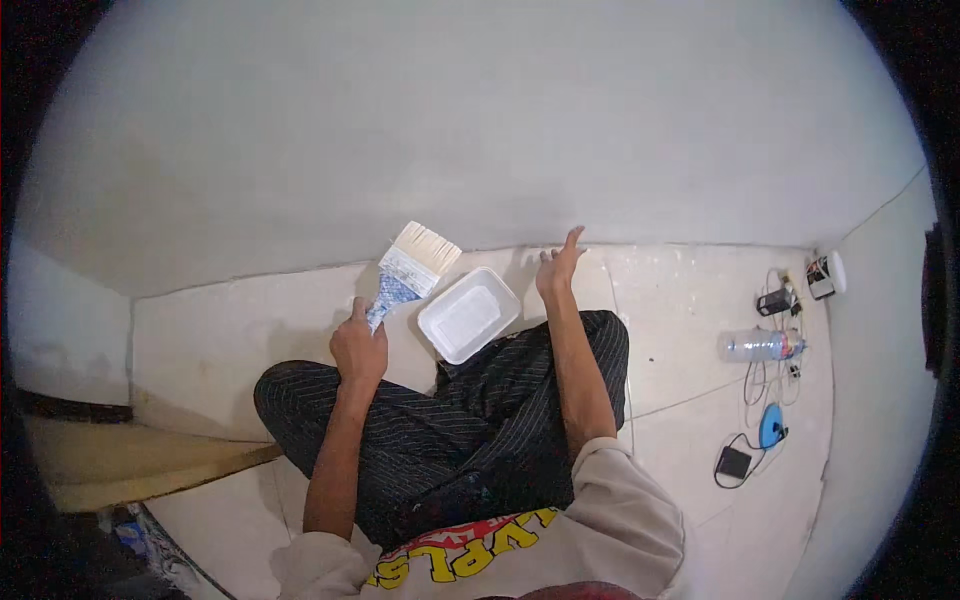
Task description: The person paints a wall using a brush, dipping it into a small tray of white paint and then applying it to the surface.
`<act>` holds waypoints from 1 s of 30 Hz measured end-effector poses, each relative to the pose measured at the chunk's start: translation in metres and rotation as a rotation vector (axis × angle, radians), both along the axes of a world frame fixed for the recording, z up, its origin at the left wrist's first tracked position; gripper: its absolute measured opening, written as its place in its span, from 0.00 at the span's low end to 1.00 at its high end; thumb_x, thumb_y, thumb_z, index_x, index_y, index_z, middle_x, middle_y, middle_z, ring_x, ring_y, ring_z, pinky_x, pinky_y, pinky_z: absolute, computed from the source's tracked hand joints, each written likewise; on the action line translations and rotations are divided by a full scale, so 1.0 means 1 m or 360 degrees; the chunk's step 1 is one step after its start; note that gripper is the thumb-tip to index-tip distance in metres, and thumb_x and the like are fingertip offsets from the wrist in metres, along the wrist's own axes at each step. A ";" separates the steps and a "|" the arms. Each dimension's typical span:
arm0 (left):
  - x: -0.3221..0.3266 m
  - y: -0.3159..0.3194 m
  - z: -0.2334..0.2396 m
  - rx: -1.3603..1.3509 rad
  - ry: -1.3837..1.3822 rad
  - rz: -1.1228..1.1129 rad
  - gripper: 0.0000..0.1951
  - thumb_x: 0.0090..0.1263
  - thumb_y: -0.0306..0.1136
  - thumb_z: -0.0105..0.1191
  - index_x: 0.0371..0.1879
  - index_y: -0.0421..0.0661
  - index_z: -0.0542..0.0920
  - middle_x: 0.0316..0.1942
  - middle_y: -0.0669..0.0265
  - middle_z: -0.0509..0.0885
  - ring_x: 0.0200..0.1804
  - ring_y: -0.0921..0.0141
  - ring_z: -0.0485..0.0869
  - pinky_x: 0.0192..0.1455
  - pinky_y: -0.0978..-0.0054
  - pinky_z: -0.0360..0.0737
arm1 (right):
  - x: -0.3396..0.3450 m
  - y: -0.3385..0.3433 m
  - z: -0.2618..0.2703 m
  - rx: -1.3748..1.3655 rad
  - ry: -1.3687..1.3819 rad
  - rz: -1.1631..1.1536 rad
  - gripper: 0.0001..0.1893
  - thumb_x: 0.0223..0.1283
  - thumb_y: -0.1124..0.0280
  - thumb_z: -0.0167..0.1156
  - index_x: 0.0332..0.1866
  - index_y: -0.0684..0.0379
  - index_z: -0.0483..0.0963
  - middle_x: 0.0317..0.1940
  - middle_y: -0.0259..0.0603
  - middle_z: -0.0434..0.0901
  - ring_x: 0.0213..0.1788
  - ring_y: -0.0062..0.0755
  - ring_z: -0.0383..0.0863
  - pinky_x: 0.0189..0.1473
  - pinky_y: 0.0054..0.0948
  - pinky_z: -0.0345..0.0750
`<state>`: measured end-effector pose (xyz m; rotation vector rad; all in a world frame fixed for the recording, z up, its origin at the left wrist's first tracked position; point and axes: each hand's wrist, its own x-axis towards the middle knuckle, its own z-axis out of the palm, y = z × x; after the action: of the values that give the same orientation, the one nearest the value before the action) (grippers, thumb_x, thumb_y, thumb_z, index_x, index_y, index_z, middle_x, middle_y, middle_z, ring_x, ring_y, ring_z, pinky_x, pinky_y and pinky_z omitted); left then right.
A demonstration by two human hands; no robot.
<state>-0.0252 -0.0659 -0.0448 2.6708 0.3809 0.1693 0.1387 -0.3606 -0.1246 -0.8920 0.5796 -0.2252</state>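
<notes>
A wide flat paintbrush [409,270] with pale bristles and a blue, paint-stained handle is gripped by my left hand [360,346]. The bristles point up and to the right, towards the wall. Right of the brush, a white rectangular plastic tray [469,315] rests on the floor in front of my crossed legs. White residue coats its inside. My right hand [559,268] is raised near the foot of the wall, right of the tray, its fingers apart and nothing in it.
A pale wall [480,135] rises ahead from the tiled floor [697,322]. At the right lie a plastic bottle [754,346], a black adapter [774,301], cables, a blue round object [771,426], a black box [733,463] and a white container [827,275]. A wooden board [142,461] stands left.
</notes>
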 end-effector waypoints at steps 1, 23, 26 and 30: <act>0.001 -0.005 0.000 -0.0020 0.0025 0.0003 0.16 0.63 0.29 0.58 0.48 0.45 0.73 0.34 0.49 0.84 0.39 0.48 0.84 0.42 0.51 0.76 | 0.007 -0.010 -0.010 -0.0153 -0.0057 0.0030 0.59 0.60 0.36 0.56 0.76 0.58 0.23 0.78 0.53 0.35 0.79 0.56 0.31 0.76 0.49 0.41; 0.001 0.000 -0.004 0.0063 -0.0003 -0.0005 0.13 0.63 0.30 0.58 0.45 0.45 0.74 0.31 0.51 0.84 0.37 0.48 0.83 0.40 0.50 0.75 | 0.016 0.015 0.011 -0.1988 -0.0206 -0.0267 0.54 0.63 0.43 0.58 0.77 0.64 0.31 0.78 0.53 0.37 0.70 0.53 0.46 0.72 0.48 0.44; 0.000 0.002 -0.004 0.0051 -0.0057 -0.0019 0.13 0.63 0.30 0.58 0.45 0.45 0.74 0.31 0.51 0.84 0.37 0.48 0.83 0.40 0.51 0.75 | 0.015 0.013 0.000 -0.1928 -0.0161 -0.0203 0.52 0.65 0.42 0.55 0.77 0.63 0.33 0.78 0.52 0.35 0.71 0.56 0.45 0.72 0.49 0.44; 0.001 0.001 -0.006 0.0023 -0.0059 -0.0033 0.13 0.62 0.28 0.58 0.45 0.45 0.74 0.31 0.51 0.84 0.37 0.48 0.83 0.40 0.51 0.75 | 0.020 0.009 -0.021 -0.1743 -0.0173 -0.0173 0.50 0.68 0.40 0.49 0.77 0.60 0.29 0.79 0.51 0.30 0.73 0.63 0.42 0.73 0.54 0.41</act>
<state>-0.0238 -0.0646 -0.0506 2.6807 0.3413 0.2161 0.1589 -0.3519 -0.1455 -1.8887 0.3762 -0.7222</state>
